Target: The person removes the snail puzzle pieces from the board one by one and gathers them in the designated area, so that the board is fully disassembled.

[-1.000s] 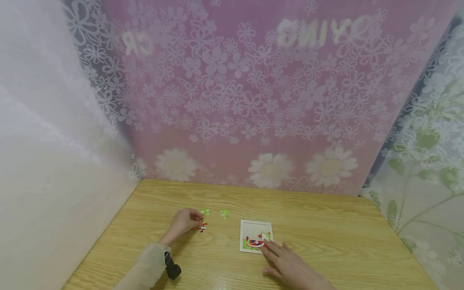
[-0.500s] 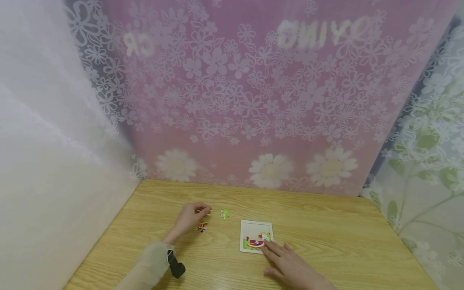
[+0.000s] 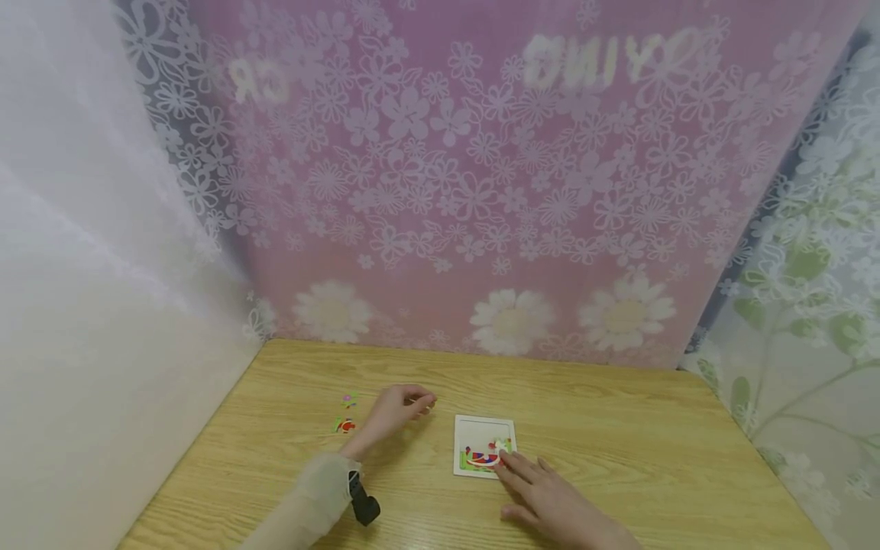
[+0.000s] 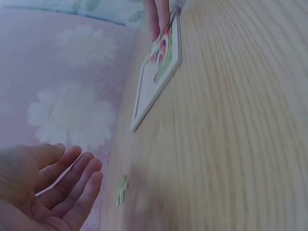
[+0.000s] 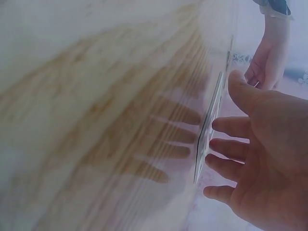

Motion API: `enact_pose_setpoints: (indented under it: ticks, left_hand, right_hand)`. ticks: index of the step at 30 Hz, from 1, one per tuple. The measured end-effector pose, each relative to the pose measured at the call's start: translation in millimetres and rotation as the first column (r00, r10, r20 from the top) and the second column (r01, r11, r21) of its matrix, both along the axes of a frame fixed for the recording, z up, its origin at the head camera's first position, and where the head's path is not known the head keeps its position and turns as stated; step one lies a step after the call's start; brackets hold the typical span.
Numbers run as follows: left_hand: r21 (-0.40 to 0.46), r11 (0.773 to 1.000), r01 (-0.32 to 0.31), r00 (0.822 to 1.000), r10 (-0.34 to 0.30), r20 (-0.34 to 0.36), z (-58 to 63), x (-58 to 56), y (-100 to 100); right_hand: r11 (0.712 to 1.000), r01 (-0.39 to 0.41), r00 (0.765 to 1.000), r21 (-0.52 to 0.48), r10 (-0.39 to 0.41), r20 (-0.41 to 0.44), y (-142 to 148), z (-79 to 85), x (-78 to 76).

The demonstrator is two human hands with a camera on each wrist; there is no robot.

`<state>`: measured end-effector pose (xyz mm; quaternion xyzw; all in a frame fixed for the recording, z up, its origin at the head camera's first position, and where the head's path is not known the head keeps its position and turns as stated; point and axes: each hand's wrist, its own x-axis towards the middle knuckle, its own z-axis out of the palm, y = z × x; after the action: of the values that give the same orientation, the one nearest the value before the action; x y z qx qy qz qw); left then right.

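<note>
The right hand (image 3: 543, 496) lies flat and spread, fingertips steadying the white square puzzle tray (image 3: 484, 447) on the wooden worktop (image 3: 619, 458) — the left hand (image 3: 399, 409), loosely open and holding nothing, hovers over a small green puzzle piece (image 4: 122, 188).

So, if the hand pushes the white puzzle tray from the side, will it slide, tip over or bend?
The white puzzle tray lies flat and thin on the smooth wooden table, so it would probably slide, not tip. Its straight edge in the left wrist view suggests a stiff board. The right hand has fingertips on it, likely to keep it in place.
</note>
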<state>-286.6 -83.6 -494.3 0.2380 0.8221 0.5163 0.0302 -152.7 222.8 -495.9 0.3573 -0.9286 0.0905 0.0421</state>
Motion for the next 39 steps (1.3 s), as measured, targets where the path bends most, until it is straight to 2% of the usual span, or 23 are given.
enact_pose_setpoints:
  ticks: [5, 14, 21, 24, 30, 39]
  left_hand:
    - [0.001, 0.999, 0.038, 0.999, -0.038, -0.010, 1.4, -0.7, 20]
    - [-0.022, 0.998, 0.062, 0.997, -0.061, 0.041, 5.8, 3.1, 53]
    - [-0.041, 0.994, 0.099, 0.995, -0.098, 0.031, 8.1, 6.3, 73]
    - [-0.038, 0.994, 0.105, 0.994, -0.103, 0.040, 6.3, 7.9, 80]
    - [-0.096, 0.989, 0.115, 0.992, -0.110, 0.062, -1.5, 10.8, 92]
    - [-0.165, 0.979, 0.118, 0.993, -0.114, 0.034, -8.7, 12.0, 102]
  right_hand:
    - [1.000, 0.016, 1.000, 0.007, -0.016, -0.016, 3, 2.6, 1.9]
    - [0.995, 0.090, 0.985, 0.046, -0.095, 0.142, 11, 4.5, 3.4]
    - [0.993, 0.107, 0.985, 0.050, -0.113, 0.133, 14, 2.1, 3.7]
    - [0.992, 0.116, 0.981, 0.053, -0.123, 0.153, 15, 1.3, 3.0]
    - [0.991, 0.118, 0.975, 0.058, -0.127, 0.184, 14, 3.1, 3.0]
    - [0.992, 0.111, 0.975, 0.054, -0.119, 0.189, 14, 4.6, 2.7]
